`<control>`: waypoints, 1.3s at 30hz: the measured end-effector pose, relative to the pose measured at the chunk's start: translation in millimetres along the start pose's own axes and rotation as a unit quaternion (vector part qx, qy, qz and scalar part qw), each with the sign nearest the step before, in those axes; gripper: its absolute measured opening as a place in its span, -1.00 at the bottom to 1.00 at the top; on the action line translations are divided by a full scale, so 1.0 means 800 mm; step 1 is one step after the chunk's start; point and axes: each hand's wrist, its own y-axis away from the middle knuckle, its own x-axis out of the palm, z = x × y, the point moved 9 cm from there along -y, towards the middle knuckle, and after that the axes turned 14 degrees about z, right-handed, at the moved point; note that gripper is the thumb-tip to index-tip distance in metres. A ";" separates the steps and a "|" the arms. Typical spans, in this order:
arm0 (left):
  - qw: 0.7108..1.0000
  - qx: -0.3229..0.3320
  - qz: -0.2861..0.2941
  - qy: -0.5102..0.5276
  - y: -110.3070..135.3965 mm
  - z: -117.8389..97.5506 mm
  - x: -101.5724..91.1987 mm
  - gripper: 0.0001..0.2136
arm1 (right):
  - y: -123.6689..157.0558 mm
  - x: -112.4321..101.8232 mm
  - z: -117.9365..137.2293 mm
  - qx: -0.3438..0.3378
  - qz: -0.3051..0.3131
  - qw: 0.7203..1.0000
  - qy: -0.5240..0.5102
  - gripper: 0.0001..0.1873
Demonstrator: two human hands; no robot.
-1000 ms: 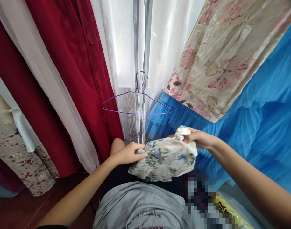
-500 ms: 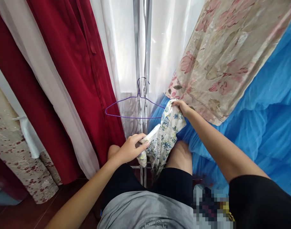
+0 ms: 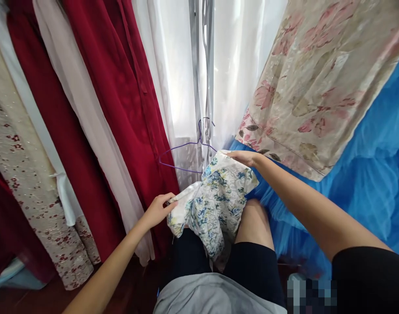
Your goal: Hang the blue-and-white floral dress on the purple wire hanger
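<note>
Floral garment (image 3: 215,200) — one, two hands (image 3: 156,211) (image 3: 247,158) gripping its edges, one purple hanger (image 3: 200,138) behind

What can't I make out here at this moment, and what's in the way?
All in the head view:
- Purple hanger: its far right end, hidden by the white floral garment.
- Right hand: its fingertips, covered by that garment.
- Red cloth: its top, cut off by the upper edge.
- Lower right: whatever lies under the pixelated patch.
</note>
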 end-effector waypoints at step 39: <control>0.964 0.030 -0.244 -0.098 -0.140 -0.049 -0.183 -0.66 | 0.105 -0.017 -0.049 -0.174 -0.147 0.973 0.046 -0.65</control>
